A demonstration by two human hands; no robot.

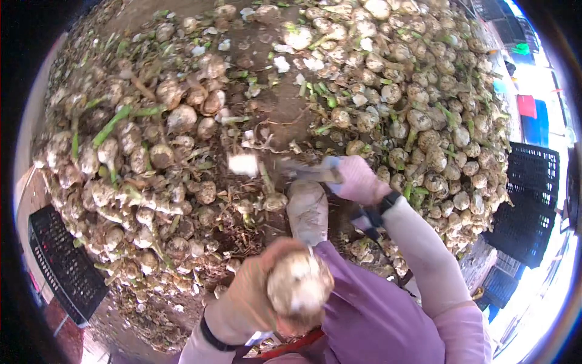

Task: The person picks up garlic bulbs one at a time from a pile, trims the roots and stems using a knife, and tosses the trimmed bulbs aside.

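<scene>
Close to the camera, my left hand (pixel 257 282) is wrapped around a large garlic bulb (pixel 300 282) with a pale, dirt-marked skin. Further forward, my right hand (pixel 361 179), with a dark band at the wrist, grips a grey-bladed cutting tool (pixel 306 171). The tool is smeared by motion, so I cannot tell its exact kind; it points left, just above my dirt-streaked foot (pixel 308 209). A garlic bulb with its stalk (pixel 274 201) lies on the ground left of the foot.
A big heap of garlic (pixel 433 139) spreads to the right, another pile of stalked garlic (pixel 127 176) to the left. Between them runs bare soil (pixel 282 112) with scraps. Black plastic crates stand at the left (pixel 66 264) and right (pixel 527 203) edges.
</scene>
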